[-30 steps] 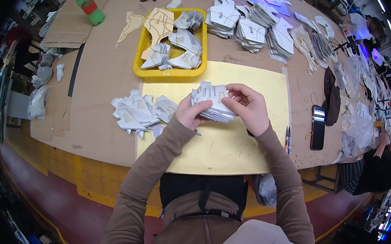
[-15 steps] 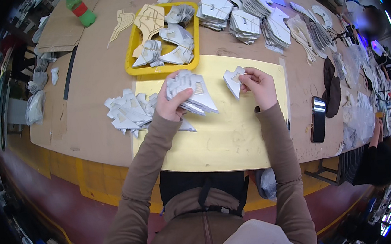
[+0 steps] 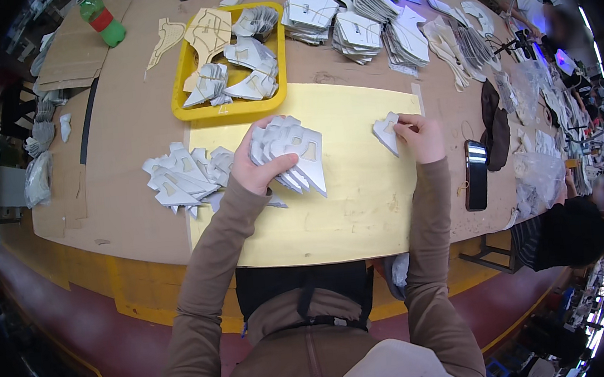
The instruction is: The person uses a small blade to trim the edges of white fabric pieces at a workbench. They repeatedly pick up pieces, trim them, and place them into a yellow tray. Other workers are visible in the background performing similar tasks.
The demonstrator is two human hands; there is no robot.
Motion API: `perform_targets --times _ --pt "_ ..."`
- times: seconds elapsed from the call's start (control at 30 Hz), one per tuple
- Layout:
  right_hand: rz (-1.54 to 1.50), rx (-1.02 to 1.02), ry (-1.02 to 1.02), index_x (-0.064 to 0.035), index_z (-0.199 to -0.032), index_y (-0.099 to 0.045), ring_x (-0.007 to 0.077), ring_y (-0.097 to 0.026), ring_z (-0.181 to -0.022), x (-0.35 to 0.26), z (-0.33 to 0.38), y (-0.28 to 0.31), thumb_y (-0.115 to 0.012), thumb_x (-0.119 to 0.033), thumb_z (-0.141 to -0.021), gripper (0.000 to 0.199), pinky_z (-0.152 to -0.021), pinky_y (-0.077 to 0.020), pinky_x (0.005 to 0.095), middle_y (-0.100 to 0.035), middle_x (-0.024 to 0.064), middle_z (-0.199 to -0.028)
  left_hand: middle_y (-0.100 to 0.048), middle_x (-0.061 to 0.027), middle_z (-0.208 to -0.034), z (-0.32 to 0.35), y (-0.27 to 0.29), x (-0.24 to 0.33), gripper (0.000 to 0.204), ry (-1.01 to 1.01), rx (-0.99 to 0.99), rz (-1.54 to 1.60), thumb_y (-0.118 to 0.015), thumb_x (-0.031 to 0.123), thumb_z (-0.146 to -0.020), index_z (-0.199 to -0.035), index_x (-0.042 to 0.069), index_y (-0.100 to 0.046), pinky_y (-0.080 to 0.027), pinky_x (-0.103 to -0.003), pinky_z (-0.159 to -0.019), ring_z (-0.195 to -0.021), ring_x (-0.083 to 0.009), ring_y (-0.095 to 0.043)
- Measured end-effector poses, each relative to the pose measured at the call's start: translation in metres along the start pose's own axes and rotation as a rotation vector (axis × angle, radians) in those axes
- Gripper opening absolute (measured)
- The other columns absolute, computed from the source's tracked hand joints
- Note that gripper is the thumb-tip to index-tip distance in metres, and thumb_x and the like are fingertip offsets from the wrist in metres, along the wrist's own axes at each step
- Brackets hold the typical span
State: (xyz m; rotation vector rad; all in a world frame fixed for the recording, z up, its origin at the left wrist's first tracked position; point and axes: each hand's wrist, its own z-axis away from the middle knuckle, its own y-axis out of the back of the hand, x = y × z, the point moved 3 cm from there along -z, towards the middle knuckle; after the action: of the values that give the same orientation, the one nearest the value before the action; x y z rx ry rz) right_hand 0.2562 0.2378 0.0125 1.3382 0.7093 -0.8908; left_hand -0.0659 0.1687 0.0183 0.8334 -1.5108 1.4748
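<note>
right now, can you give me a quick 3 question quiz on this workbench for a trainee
1. True or false: the left hand holds a fanned stack of grey cut pieces.
2. What does the right hand hold? A) a phone B) a single grey cut piece C) a green bottle
3. What colour is the tray of cut pieces beyond the yellow sheet?

Key:
1. True.
2. B. The phone lies on the table to the right, and the green bottle stands far left.
3. Yellow.

Bright even overhead light, soft shadows; centre sharp, fisheye bends edges, black vignette, purple glare upper right.
</note>
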Motion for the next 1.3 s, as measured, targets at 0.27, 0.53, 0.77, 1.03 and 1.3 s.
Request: perform_targets --times 0.27,0.53,0.77,1.03,1.3 --pt "-0.211 -0.215 0.280 0.0003 -0.118 -0.063 0.0133 -0.061 -0.087 -0.087 0.061 -0.030 -0.066 -0.005 -0.086 0.033 -0.077 -0.0508 0.0249 -0.063 0.0090 -0.108 -0.059 -0.0092 -0.118 0.007 -0.009 0.007 0.064 0.026 -0.005 -0.116 -0.076 0.000 -0.075 -0.131 -0.002 -0.046 -0.046 -0.029 -0.095 -0.108 -0.0149 -0.057" --pt "-0.094 -0.264 0.253 0.0033 -0.111 -0.065 0.0133 -0.064 -0.084 -0.118 0.059 -0.072 -0.071 -0.002 -0.082 0.029 -0.077 -0.0530 0.0248 -0.067 0.0093 -0.097 -0.058 -0.0092 -0.119 0.001 -0.007 0.002 0.057 0.124 -0.073 0.098 -0.066 0.004 -0.084 -0.135 0.000 -0.042 -0.046 -0.028 -0.093 -0.107 -0.0142 -0.058" --pt "-0.336 -0.276 0.328 0.0058 -0.108 -0.065 0.0113 -0.062 -0.083 -0.119 0.052 -0.064 -0.069 -0.002 -0.085 0.025 -0.077 -0.0520 0.0240 -0.066 0.0083 -0.099 -0.059 -0.0089 -0.116 0.000 0.004 0.005 0.052 -0.008 -0.009 -0.059 -0.064 0.005 -0.086 -0.134 -0.001 -0.044 -0.049 -0.027 -0.089 -0.104 -0.0136 -0.059" --pt "-0.553 -0.417 0.146 0.0034 -0.110 -0.062 0.0096 -0.061 -0.082 -0.116 0.025 -0.084 -0.066 -0.005 -0.088 0.024 -0.075 -0.0504 0.0229 -0.066 0.0051 -0.095 -0.061 -0.0066 -0.114 -0.003 0.013 0.013 0.053 -0.141 0.123 -0.087 -0.074 0.008 -0.082 -0.130 0.001 -0.051 -0.047 -0.025 -0.089 -0.102 -0.0114 -0.057" --pt "-0.374 -0.346 0.248 0.0025 -0.105 -0.062 0.0093 -0.061 -0.082 -0.120 0.036 -0.090 -0.065 -0.006 -0.089 0.019 -0.074 -0.0498 0.0230 -0.066 0.0047 -0.095 -0.062 -0.0065 -0.112 -0.003 0.008 0.011 0.052 0.073 0.004 0.237 -0.072 0.009 -0.084 -0.131 0.002 -0.050 -0.049 -0.025 -0.086 -0.098 -0.0109 -0.059"
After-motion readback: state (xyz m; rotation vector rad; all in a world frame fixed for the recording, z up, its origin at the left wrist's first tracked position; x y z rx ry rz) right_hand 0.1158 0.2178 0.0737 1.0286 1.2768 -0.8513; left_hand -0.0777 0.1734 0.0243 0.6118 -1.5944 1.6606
